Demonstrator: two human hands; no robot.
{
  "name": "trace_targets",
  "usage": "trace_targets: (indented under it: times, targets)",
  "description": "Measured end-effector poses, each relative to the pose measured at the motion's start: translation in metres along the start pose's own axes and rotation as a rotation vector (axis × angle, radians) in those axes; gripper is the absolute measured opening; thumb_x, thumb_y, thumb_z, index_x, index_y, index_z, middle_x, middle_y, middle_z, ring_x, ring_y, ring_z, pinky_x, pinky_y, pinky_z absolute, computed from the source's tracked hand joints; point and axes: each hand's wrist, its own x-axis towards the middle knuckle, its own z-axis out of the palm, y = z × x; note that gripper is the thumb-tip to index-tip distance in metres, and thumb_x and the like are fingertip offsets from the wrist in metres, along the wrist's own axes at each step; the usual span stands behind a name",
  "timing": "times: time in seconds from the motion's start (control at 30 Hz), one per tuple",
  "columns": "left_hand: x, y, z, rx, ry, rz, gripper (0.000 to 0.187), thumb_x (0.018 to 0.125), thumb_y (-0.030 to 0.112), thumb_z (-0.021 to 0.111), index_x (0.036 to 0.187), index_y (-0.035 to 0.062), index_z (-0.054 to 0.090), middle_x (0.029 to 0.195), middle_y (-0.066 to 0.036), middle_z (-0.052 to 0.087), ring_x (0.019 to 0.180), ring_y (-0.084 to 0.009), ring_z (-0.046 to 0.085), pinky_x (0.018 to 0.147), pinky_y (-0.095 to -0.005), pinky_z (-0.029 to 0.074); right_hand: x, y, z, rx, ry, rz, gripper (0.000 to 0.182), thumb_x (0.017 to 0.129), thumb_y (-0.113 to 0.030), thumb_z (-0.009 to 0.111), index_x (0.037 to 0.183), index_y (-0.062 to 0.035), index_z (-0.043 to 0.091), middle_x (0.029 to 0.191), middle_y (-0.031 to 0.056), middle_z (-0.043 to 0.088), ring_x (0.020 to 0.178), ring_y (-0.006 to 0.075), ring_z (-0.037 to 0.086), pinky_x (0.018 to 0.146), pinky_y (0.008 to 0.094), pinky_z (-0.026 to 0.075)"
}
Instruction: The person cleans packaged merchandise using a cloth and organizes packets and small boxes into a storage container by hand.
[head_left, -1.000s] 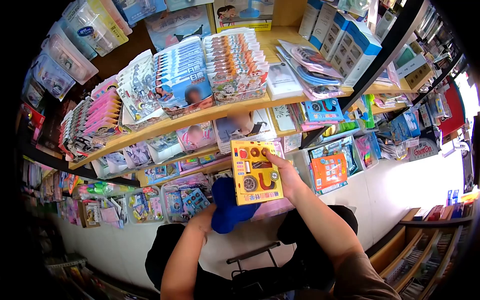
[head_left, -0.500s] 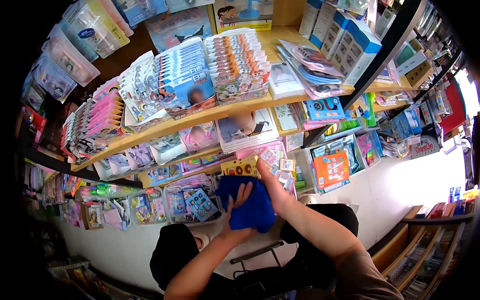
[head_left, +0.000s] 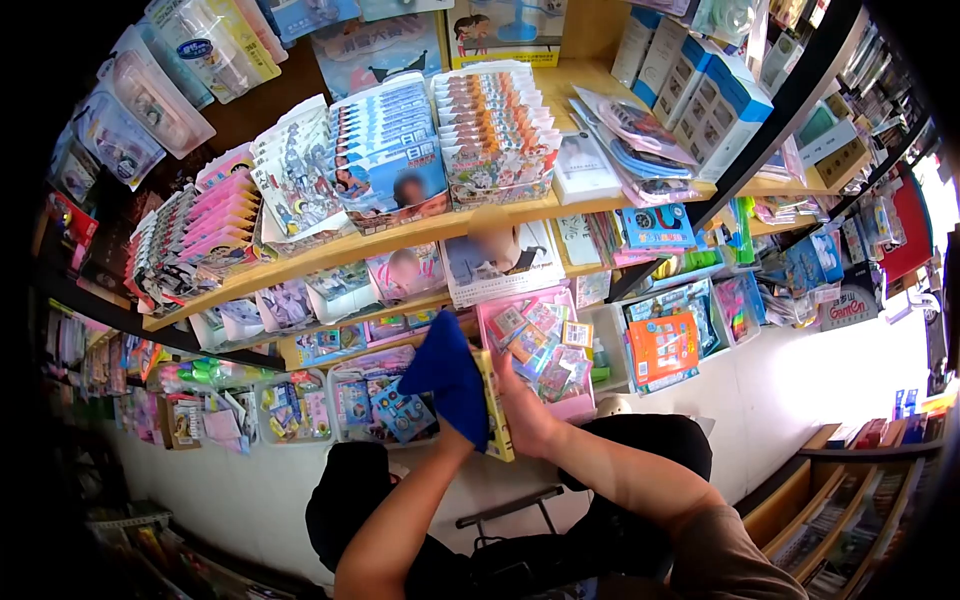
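Blue cloth (head_left: 448, 375) against yellow box (head_left: 496, 415)
Right hand (head_left: 532, 418) has fingers clasping the box; left hand (head_left: 460, 440), fingers cloth-covered, I can't judge.

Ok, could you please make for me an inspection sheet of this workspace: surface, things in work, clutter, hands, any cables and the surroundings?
Surface: wooden shelf, carrying rows of packets.
Job's things: yellow box seen nearly edge-on, off the shelf; blue cloth against its left side.
Clutter: pink tray crowded with small overlapping packs; clear bin beside it with an upright orange pack.
Hands: left hand mostly hidden by the cloth, grip unclear; right hand against the box's right side.
Cables: nothing seen.
Surroundings: hanging packs at upper left, pale floor, wooden rack at lower right.
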Motion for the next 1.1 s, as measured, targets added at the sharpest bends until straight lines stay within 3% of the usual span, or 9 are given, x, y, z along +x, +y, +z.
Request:
trace_targets:
  times: [0.07, 0.17, 0.27, 0.33, 0.63, 0.8, 0.93, 1.0, 1.1]
  targets:
    - [0.012, 0.051, 0.007, 0.175, 0.062, 0.235, 0.053, 0.090, 0.014, 0.043, 0.135, 0.0011, 0.019, 0.134, -0.013, 0.030, 0.124, -0.0238, 0.030, 0.102, -0.0328, 0.024, 0.001, -0.015, -0.007, 0.061, -0.003, -0.028, 0.070, 0.086, -0.062, 0.022, 0.129, -0.0097, 0.037, 0.123, 0.0063, 0.049, 0.109, 0.0199, 0.049, 0.095, 0.0339, 0.038]
    - [-0.012, 0.017, 0.028, 0.054, -0.126, 0.016, 0.058, 0.090, 0.017, 0.042, 0.137, -0.0001, 0.013, 0.138, -0.015, 0.024, 0.129, -0.0260, 0.022, 0.106, -0.0339, 0.017, 0.000, -0.035, -0.012, 0.141, 0.056, -0.042, 0.068, 0.085, -0.063, 0.024, 0.123, -0.0107, 0.044, 0.110, 0.0045, 0.056, 0.101, 0.0181, 0.053, 0.089, 0.0327, 0.042]
    - [-0.021, 0.022, 0.033, 0.378, -0.062, 0.152, 0.061, 0.090, 0.019, 0.042, 0.138, -0.0011, 0.011, 0.141, -0.016, 0.018, 0.132, -0.0271, 0.015, 0.107, -0.0344, 0.010, -0.002, -0.030, -0.013, 0.195, 0.123, 0.052, 0.068, 0.084, -0.065, 0.028, 0.123, -0.0115, 0.045, 0.111, 0.0036, 0.055, 0.101, 0.0178, 0.053, 0.090, 0.0324, 0.041]
    - [-0.019, 0.015, 0.027, 0.158, -0.052, 0.154, 0.063, 0.089, 0.020, 0.043, 0.138, -0.0019, 0.010, 0.143, -0.016, 0.014, 0.133, -0.0274, 0.011, 0.108, -0.0345, 0.007, -0.001, -0.019, -0.009, 0.151, 0.173, 0.037, 0.072, 0.083, -0.065, 0.027, 0.127, -0.0099, 0.040, 0.118, 0.0041, 0.052, 0.107, 0.0188, 0.050, 0.094, 0.0359, 0.038]
    - [0.011, 0.029, 0.002, 0.045, -0.053, -0.007, 0.056, 0.086, 0.016, 0.048, 0.134, -0.0014, 0.023, 0.133, -0.016, 0.032, 0.122, -0.0280, 0.033, 0.101, -0.0368, 0.025, -0.001, -0.015, -0.005, 0.066, 0.039, -0.044, 0.070, 0.084, -0.063, 0.025, 0.129, -0.0115, 0.038, 0.121, 0.0055, 0.050, 0.109, 0.0192, 0.048, 0.093, 0.0345, 0.038]
    - [-0.018, 0.037, 0.033, 0.474, 0.115, 0.164, 0.053, 0.091, 0.018, 0.039, 0.135, -0.0027, 0.017, 0.138, -0.016, 0.023, 0.128, -0.0280, 0.022, 0.106, -0.0360, 0.016, 0.007, -0.015, -0.026, 0.112, 0.135, 0.067, 0.074, 0.083, -0.065, 0.026, 0.130, -0.0100, 0.037, 0.123, 0.0046, 0.048, 0.112, 0.0200, 0.047, 0.096, 0.0360, 0.036]
    - [-0.001, 0.047, 0.017, 0.115, 0.067, 0.112, 0.055, 0.093, 0.021, 0.037, 0.136, -0.0021, 0.014, 0.142, -0.013, 0.018, 0.132, -0.0250, 0.016, 0.107, -0.0333, 0.013, -0.003, -0.011, -0.001, -0.027, 0.096, 0.051, 0.070, 0.085, -0.063, 0.029, 0.129, -0.0103, 0.038, 0.119, 0.0069, 0.051, 0.103, 0.0159, 0.051, 0.089, 0.0305, 0.041]
    - [0.007, 0.030, 0.009, 0.017, 0.094, 0.098, 0.054, 0.093, 0.023, 0.037, 0.136, -0.0016, 0.017, 0.140, -0.012, 0.022, 0.130, -0.0246, 0.020, 0.106, -0.0327, 0.016, -0.005, 0.002, 0.014, -0.127, 0.089, -0.068, 0.079, 0.084, -0.064, 0.026, 0.141, -0.0120, 0.009, 0.138, 0.0080, 0.029, 0.124, 0.0168, 0.030, 0.102, 0.0299, 0.024]
    - [-0.001, -0.022, 0.004, -0.321, 0.063, -0.087, 0.050, 0.093, 0.028, 0.037, 0.136, 0.0075, 0.022, 0.130, -0.006, 0.032, 0.120, -0.0209, 0.031, 0.100, -0.0337, 0.025, 0.002, 0.021, -0.002, -0.703, 0.030, -0.365, 0.070, 0.089, -0.057, 0.021, 0.141, -0.0138, 0.003, 0.143, 0.0109, 0.013, 0.130, 0.0256, 0.014, 0.106, 0.0354, 0.012]
